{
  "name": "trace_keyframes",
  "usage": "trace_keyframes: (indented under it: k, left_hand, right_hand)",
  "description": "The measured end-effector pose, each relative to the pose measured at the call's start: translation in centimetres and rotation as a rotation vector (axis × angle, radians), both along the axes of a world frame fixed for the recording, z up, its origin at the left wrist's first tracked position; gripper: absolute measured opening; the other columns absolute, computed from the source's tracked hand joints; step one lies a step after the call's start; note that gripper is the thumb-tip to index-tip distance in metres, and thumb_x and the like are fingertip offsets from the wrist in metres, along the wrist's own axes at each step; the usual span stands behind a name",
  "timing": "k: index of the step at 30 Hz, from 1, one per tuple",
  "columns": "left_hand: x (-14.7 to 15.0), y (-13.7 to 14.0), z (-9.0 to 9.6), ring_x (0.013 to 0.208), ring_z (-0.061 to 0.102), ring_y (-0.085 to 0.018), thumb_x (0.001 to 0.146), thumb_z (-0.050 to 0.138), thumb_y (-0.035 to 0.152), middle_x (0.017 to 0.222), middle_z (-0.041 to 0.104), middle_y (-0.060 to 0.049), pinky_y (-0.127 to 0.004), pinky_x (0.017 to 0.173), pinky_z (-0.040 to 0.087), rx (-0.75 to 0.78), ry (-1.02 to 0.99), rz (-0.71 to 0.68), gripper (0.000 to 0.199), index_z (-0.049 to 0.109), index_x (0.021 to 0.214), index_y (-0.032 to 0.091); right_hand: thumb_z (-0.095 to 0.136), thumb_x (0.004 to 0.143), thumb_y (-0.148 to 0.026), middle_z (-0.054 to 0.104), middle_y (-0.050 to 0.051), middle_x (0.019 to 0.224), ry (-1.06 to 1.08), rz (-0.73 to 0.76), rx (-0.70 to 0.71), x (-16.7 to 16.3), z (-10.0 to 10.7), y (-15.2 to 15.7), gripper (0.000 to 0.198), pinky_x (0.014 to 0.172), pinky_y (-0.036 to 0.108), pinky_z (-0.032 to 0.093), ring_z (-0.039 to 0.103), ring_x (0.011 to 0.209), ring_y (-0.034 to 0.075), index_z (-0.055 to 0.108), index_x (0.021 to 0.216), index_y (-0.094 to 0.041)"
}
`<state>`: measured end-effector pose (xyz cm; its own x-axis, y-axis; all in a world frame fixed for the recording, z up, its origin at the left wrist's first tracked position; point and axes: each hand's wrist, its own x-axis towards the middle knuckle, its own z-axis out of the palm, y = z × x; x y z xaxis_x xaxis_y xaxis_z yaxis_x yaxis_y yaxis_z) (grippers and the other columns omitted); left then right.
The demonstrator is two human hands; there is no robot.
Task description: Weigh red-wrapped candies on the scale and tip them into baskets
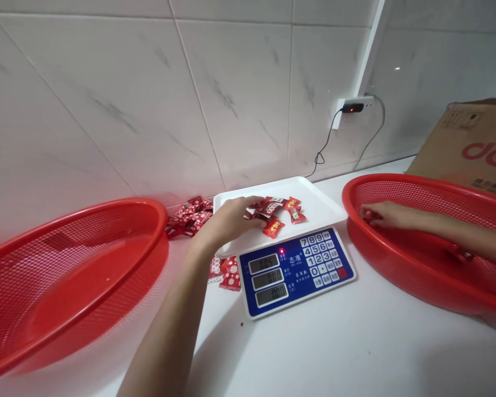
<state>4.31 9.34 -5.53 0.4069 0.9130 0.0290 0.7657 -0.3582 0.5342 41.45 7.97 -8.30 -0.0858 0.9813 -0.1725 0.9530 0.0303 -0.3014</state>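
Note:
My left hand (235,216) reaches over the white tray (314,207) of a scale, with thumb and forefinger apart at a small group of red wrapped candies (271,207). Several of these candies lie on the tray just beyond my fingertips. Blue keys and three displays fill the front panel of the scale (297,270). Inside the red mesh basket at the right (417,292), my right hand (382,214) has its fingers curled near the left wall, with a small red wrapped candy (367,214) at the fingertips.
Another red mesh basket (157,220) stands at the left. Red dotted packets (192,215) lie behind my left arm, and more packets (230,274) sit beside the scale. A cardboard box (458,146) stands back right. A plugged-in cord (328,138) hangs along the tiled wall.

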Motion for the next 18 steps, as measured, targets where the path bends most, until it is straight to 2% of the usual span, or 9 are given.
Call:
trace_keyframes:
  k: [2, 4, 6, 8, 9, 11, 14, 16, 18]
  left_hand:
    - [-0.5, -0.4, 0.7, 0.111, 0.067, -0.026, 0.080, 0.069, 0.041, 0.134, 0.065, -0.009, -0.036, 0.093, 0.054, 0.021, -0.036, 0.019, 0.058, 0.057, 0.135, 0.024]
    - [-1.5, -1.1, 1.8, 0.110, 0.066, -0.026, 0.079, 0.070, 0.045, 0.133, 0.065, -0.010, -0.037, 0.091, 0.055, 0.070, -0.083, 0.087, 0.061, 0.057, 0.135, 0.024]
    - [-2.6, -1.8, 3.0, 0.108, 0.066, -0.027, 0.077, 0.070, 0.047, 0.128, 0.067, -0.010, -0.038, 0.090, 0.055, 0.126, -0.126, 0.153, 0.060, 0.060, 0.132, 0.025]
    - [-3.3, -2.5, 4.1, 0.104, 0.067, -0.026, 0.075, 0.071, 0.048, 0.119, 0.071, -0.009, -0.038, 0.087, 0.056, 0.167, -0.157, 0.188, 0.056, 0.063, 0.127, 0.026]
    - [-3.4, -2.9, 4.5, 0.101, 0.068, -0.026, 0.075, 0.071, 0.048, 0.114, 0.072, -0.009, -0.038, 0.085, 0.057, 0.184, -0.174, 0.198, 0.055, 0.064, 0.124, 0.026]
    - [-3.2, -3.3, 4.9, 0.098, 0.069, -0.025, 0.075, 0.072, 0.047, 0.110, 0.073, -0.008, -0.037, 0.082, 0.057, 0.209, -0.208, 0.194, 0.051, 0.066, 0.121, 0.025]
    - [-2.4, -3.7, 4.8, 0.096, 0.069, -0.024, 0.077, 0.071, 0.047, 0.108, 0.074, -0.007, -0.036, 0.081, 0.057, 0.195, -0.223, 0.130, 0.048, 0.065, 0.119, 0.026]
    - [-1.9, -3.7, 4.5, 0.096, 0.069, -0.023, 0.079, 0.070, 0.047, 0.107, 0.074, -0.006, -0.036, 0.080, 0.056, 0.169, -0.196, 0.098, 0.046, 0.065, 0.120, 0.026]
    - [-1.8, -3.6, 4.1, 0.096, 0.070, -0.024, 0.081, 0.069, 0.046, 0.107, 0.074, -0.006, -0.036, 0.081, 0.055, 0.142, -0.158, 0.088, 0.045, 0.065, 0.121, 0.027]
  right_hand:
    - [0.046, 0.083, -0.008, 0.069, 0.007, 0.079, -0.009, -0.047, 0.039, 0.5, 2.0, 0.0, 0.016, 0.075, 0.033, 0.048, 0.064, 0.075, 0.021, 0.053, 0.077, -0.022]
    - [0.044, 0.091, -0.013, 0.070, 0.008, 0.086, 0.024, -0.132, 0.154, 0.0, 4.5, -0.3, 0.014, 0.081, 0.034, 0.049, 0.065, 0.080, 0.020, 0.056, 0.090, -0.021]
    - [0.051, 0.094, -0.018, 0.071, 0.008, 0.103, 0.201, -0.227, 0.362, -2.0, 6.7, -0.8, 0.011, 0.088, 0.034, 0.051, 0.066, 0.093, 0.019, 0.057, 0.103, -0.020]
    - [0.059, 0.091, -0.018, 0.069, 0.008, 0.114, 0.497, -0.243, 0.500, -5.2, 7.7, -1.1, 0.017, 0.091, 0.033, 0.053, 0.066, 0.102, 0.018, 0.057, 0.108, -0.019]
    - [0.061, 0.090, -0.017, 0.069, 0.007, 0.115, 0.643, -0.202, 0.491, -7.1, 7.8, -1.2, 0.019, 0.092, 0.034, 0.054, 0.067, 0.104, 0.018, 0.057, 0.108, -0.019]
    - [0.061, 0.090, -0.015, 0.071, 0.006, 0.110, 0.803, -0.055, 0.327, -10.8, 7.0, -0.9, 0.020, 0.093, 0.037, 0.056, 0.068, 0.102, 0.018, 0.057, 0.109, -0.019]
    - [0.062, 0.090, -0.017, 0.072, 0.005, 0.106, 0.721, 0.114, 0.104, -14.3, 5.6, 0.2, 0.025, 0.098, 0.042, 0.055, 0.069, 0.101, 0.019, 0.060, 0.115, -0.023]
    - [0.063, 0.091, -0.020, 0.071, 0.006, 0.112, 0.628, 0.132, 0.113, -14.1, 5.3, 1.0, 0.032, 0.100, 0.040, 0.054, 0.068, 0.104, 0.019, 0.060, 0.122, -0.025]
    - [0.060, 0.092, -0.023, 0.069, 0.007, 0.118, 0.558, 0.055, 0.225, -11.6, 5.3, 1.5, 0.032, 0.100, 0.036, 0.053, 0.066, 0.109, 0.019, 0.060, 0.124, -0.024]
